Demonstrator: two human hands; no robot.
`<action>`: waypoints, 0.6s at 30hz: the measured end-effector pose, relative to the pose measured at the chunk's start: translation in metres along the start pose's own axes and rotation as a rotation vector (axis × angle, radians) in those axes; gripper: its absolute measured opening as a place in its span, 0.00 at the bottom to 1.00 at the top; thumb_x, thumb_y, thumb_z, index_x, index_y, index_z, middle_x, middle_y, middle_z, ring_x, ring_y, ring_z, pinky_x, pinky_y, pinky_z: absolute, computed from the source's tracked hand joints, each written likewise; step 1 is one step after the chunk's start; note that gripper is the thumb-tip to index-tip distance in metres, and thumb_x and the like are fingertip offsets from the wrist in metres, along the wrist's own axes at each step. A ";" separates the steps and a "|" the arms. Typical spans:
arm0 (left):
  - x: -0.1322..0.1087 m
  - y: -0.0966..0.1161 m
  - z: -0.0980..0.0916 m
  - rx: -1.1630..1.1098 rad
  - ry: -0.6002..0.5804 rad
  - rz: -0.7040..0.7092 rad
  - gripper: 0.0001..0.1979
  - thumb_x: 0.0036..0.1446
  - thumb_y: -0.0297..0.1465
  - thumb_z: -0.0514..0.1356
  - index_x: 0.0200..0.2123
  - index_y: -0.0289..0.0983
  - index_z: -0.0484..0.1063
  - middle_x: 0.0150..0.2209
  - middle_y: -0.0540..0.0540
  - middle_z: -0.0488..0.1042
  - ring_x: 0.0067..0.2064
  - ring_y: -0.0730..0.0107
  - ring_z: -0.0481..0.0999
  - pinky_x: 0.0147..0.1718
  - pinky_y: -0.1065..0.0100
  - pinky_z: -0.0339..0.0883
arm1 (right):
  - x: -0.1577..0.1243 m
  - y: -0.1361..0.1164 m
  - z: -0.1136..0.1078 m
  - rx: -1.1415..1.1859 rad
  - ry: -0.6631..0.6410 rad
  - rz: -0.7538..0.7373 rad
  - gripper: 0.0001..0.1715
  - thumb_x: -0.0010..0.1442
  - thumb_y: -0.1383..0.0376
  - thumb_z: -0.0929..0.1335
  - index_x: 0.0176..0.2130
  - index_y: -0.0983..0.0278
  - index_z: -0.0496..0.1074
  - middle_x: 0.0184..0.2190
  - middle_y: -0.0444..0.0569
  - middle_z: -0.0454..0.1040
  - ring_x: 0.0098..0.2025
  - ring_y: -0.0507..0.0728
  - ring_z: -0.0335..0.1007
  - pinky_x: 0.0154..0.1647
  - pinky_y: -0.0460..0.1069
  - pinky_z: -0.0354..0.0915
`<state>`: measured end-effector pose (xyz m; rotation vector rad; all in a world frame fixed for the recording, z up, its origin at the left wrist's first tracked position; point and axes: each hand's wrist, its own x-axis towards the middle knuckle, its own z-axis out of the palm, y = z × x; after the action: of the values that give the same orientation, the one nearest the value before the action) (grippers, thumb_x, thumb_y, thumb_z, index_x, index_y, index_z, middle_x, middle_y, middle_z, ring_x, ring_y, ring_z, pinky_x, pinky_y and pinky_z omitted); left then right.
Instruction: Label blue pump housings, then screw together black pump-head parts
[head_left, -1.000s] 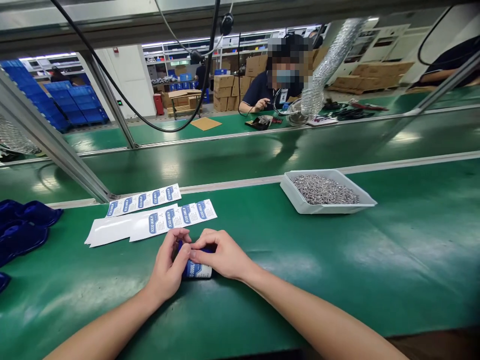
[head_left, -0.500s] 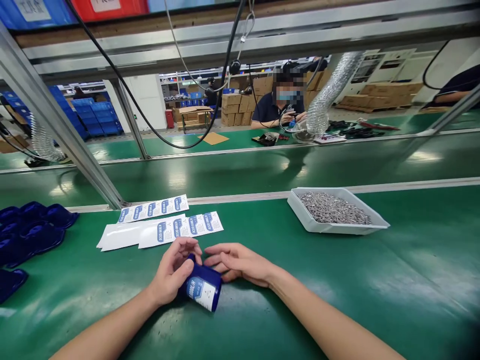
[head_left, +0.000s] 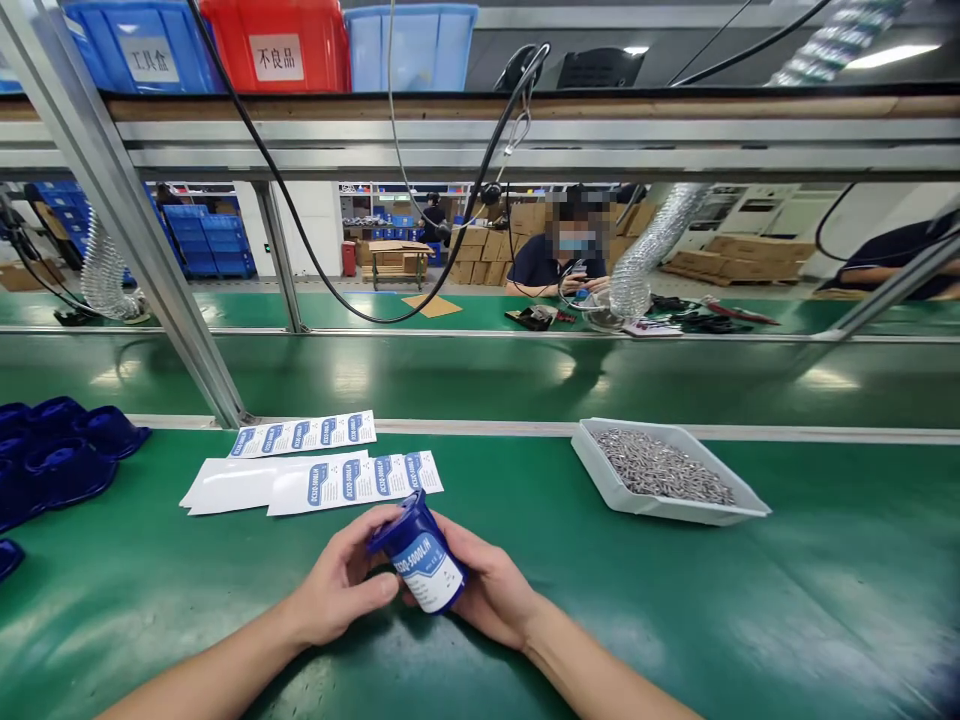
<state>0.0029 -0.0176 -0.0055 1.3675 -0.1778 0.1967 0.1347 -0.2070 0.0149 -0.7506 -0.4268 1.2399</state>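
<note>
Hands hold small blue plastic cup with white label [head_left: 421, 556]: left hand [head_left: 341, 590] grips side, right hand [head_left: 491, 590] cups underneath.

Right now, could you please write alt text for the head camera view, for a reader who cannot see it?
A left hand and a right hand hold a tilted blue cup with a white label over a green table. Behind it lie label sheets; a white tray of small metal parts sits to the right, dark blue parts to the left.
</note>
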 end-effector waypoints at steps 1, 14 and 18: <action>0.000 -0.002 -0.001 0.009 0.024 0.012 0.27 0.65 0.41 0.71 0.65 0.51 0.73 0.66 0.39 0.70 0.61 0.47 0.76 0.55 0.53 0.74 | 0.000 0.001 0.000 0.001 -0.002 0.003 0.32 0.62 0.50 0.79 0.60 0.59 0.77 0.46 0.54 0.84 0.42 0.62 0.82 0.47 0.57 0.75; 0.003 0.009 0.002 0.042 0.096 0.100 0.11 0.63 0.36 0.73 0.48 0.44 0.82 0.67 0.37 0.74 0.68 0.42 0.73 0.65 0.47 0.66 | -0.002 0.007 0.007 -0.103 0.046 -0.021 0.41 0.54 0.55 0.84 0.63 0.58 0.77 0.52 0.52 0.83 0.50 0.61 0.79 0.52 0.52 0.69; 0.006 0.012 0.002 0.028 0.160 0.068 0.10 0.62 0.35 0.74 0.45 0.42 0.82 0.65 0.36 0.77 0.67 0.40 0.74 0.66 0.42 0.64 | 0.000 0.011 0.014 -0.233 0.052 -0.119 0.41 0.59 0.52 0.81 0.67 0.55 0.74 0.58 0.52 0.80 0.59 0.64 0.76 0.63 0.56 0.67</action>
<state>0.0061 -0.0172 0.0078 1.3683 -0.0883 0.3651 0.1176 -0.2019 0.0166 -0.9401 -0.5715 1.0671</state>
